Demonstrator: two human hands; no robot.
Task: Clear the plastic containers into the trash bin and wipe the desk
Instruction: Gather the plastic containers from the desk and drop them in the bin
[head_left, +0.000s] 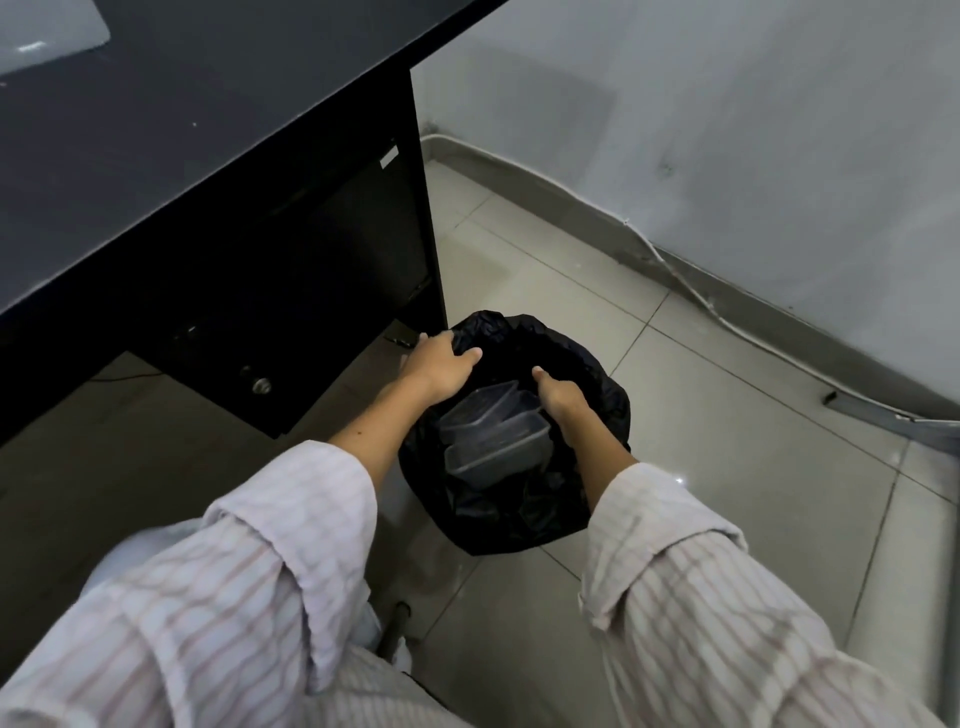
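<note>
1. Nearest the viewer, the plastic containers (493, 431) are seen stacked and tilted inside the trash bin (519, 514), lined in black.
2. At the bin's right rim, the right hand (561, 402) is curled; whether its fingers pinch the containers or the liner cannot be told.
3. At the far-left rim, the left hand (441, 364) is laid with fingers spread, pressing the liner open.
4. Beyond the bin, the desk (156, 156) is not yet wiped.
5. The stack is best pushed flat before the liner is released.

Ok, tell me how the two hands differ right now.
The left hand lies flat with fingers spread over the far-left rim of the bin; the right hand is curled into a fist at the right rim. The left hand rests on the black liner, clear of the containers; the right hand sits right beside them, though whether it grips them or the liner is unclear. Both reach out of rolled striped sleeves to the bin.
</note>
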